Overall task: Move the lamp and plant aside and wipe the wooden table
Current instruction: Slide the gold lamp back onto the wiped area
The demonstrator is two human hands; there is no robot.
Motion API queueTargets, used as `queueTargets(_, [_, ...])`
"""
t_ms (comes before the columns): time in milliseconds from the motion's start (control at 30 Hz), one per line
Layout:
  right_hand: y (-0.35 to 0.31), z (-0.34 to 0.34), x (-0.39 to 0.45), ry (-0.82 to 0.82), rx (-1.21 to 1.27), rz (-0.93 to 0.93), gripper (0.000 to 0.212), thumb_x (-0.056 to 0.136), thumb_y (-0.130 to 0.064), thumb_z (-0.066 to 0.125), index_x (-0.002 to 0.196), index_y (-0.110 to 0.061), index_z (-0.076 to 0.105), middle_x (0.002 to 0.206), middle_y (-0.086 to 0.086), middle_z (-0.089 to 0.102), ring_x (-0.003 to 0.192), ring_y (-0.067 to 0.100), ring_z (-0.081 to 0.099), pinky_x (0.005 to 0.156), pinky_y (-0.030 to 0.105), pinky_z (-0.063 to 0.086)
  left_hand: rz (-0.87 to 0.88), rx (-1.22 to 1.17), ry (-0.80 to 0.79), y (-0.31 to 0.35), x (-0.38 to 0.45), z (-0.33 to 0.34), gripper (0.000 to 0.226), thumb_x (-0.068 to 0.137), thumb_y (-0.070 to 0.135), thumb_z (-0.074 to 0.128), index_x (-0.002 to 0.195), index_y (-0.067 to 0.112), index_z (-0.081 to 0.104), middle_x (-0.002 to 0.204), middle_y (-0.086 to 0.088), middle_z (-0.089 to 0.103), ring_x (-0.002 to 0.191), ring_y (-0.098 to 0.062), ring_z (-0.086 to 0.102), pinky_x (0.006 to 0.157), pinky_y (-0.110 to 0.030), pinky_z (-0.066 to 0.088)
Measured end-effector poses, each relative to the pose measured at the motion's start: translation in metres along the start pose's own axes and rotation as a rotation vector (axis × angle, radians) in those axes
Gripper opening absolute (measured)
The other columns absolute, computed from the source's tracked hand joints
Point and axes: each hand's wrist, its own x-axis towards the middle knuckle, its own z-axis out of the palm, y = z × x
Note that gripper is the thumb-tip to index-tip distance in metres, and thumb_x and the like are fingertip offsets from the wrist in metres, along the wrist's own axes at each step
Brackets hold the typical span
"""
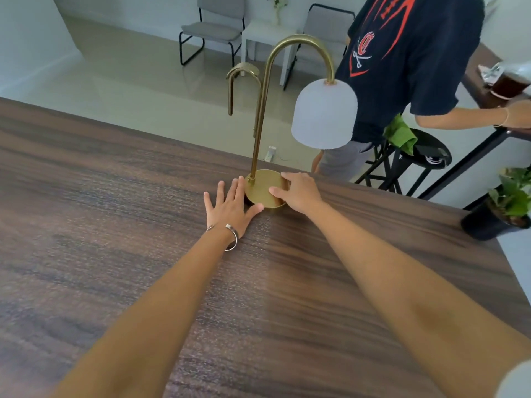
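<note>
Head view: wooden table (120, 225), dark grain, fills most of the frame. Lamp (290, 122) stands upright near the table's far edge, a little right of centre; brass stem rises from a round brass base (263, 186), arches over, and ends in a white dome shade (324, 113) hanging to the right of the stem. A fainter second brass arch shows left of the stem; cannot tell whether it is part of the lamp or a blur artefact. Left hand (230, 208) lies flat on the tabletop, fingers spread and released, fingertips and thumb just touching the left and near rim of the base; a thin bracelet (232, 237) sits on that wrist. Right hand (298, 191) rests on the right side of the base, fingers curved loosely over its rim, thumb on top of the disc; a light grasp, not clenched. Both forearms reach in from the bottom of the frame. Plant (505, 205), green leaves in a dark pot, stands at the table's right edge, well apart from the lamp. Beyond the table a second person in a dark printed shirt (408, 53) stands beside a black stool (425, 156) with a green cloth (400, 136) draped on it. Two grey chairs (212, 27) stand against the far wall.
</note>
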Motion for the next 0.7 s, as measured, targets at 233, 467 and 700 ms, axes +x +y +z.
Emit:
queueTargets(233, [0.041, -0.013, -0.029, 0.018, 0.017, 0.144, 0.074, 0.088, -0.054, 0.064, 0.149, -0.024, 0.036, 0.157, 0.009, 0.032, 0.137, 0.039, 0.033, 0.108, 0.054, 0.036, 0.056, -0.069, 0.027, 0.042, 0.004, -0.005, 0.05, 0.096, 0.05, 0.036, 0.145, 0.04, 0.028, 0.136, 0.006, 0.057, 0.148, -0.026, 0.003, 0.112, -0.061, -0.009])
queueTargets(467, [0.105, -0.04, -0.067, -0.029, -0.096, 0.144, 0.072, 0.097, -0.057, 0.048, 0.156, -0.023, 0.027, 0.165, -0.006, 0.021, 0.148, 0.033, 0.021, 0.114, 0.06, 0.022, 0.265, 0.012, -0.15, 0.103, 0.01, 0.007, 0.058, 0.095, 0.056, 0.033, 0.148, 0.041, 0.016, 0.152, 0.008, 0.035, 0.148, -0.028, 0.001, 0.112, -0.064, -0.006])
queueTargets(700, [0.191, -0.072, -0.127, 0.006, -0.111, 0.218, 0.067, 0.099, -0.056, 0.045, 0.157, -0.027, 0.027, 0.165, -0.011, 0.02, 0.148, 0.031, 0.02, 0.113, 0.056, 0.022, 0.458, 0.039, -0.256, 0.18, 0.018, 0.032, 0.069, 0.087, 0.066, 0.038, 0.148, 0.043, 0.012, 0.157, 0.012, 0.024, 0.148, -0.029, 0.001, 0.11, -0.065, -0.006])
